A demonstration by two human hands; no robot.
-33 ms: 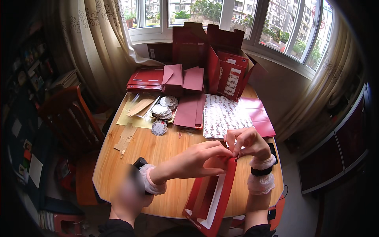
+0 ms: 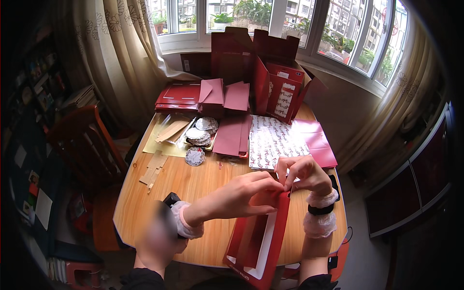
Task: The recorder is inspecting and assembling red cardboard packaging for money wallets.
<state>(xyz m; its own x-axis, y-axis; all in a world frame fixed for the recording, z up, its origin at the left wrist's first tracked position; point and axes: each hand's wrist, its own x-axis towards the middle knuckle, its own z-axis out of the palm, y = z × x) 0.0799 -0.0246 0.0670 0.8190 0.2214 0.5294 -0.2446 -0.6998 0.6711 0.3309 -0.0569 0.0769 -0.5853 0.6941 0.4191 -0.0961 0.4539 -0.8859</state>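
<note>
A red carton with a long cut-out window and white inner sides slants over the near edge of the table. My left hand reaches across to its upper end, thumb and fingers closed on the red card there. Right beside it, the fingertips of my right hand pinch the same upper end from the right. The two hands nearly touch. Exactly which flap or edge lies between the fingertips is hidden. Just beyond my right hand lies a white sheet with a red bow pattern.
At the back of the wooden table stand an open red box and stacked pink envelopes. Red folded cards, round patterned tags and tan wooden pieces lie at the left. A pink sheet lies far right.
The carton's lower end has swung very slightly up and to the left. Both hands keep their hold at its upper end.
</note>
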